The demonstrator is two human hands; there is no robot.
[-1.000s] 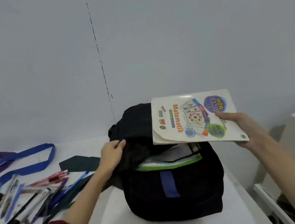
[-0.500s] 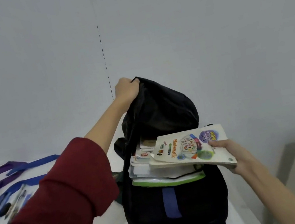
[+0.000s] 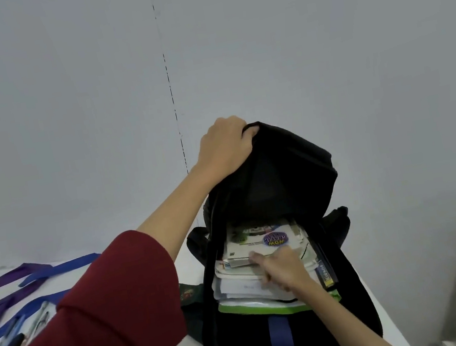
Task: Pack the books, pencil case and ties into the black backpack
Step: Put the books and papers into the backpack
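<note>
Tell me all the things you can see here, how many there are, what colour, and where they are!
backpack: one, black with a blue strip on the front, standing open on the table
books: a stack, mostly white, one with a green edge, inside the backpack; exact count unclear
top book: one, white cover with a purple badge, on the stack
ties: several, blue and purple, lying at the table's left
pens: a few, blue and dark, left, near the ties
table: one, white
wall: grey, behind everything
left hand: grips the backpack's top, red sleeve
right hand: on the books, fingers on the top book's edge
</note>
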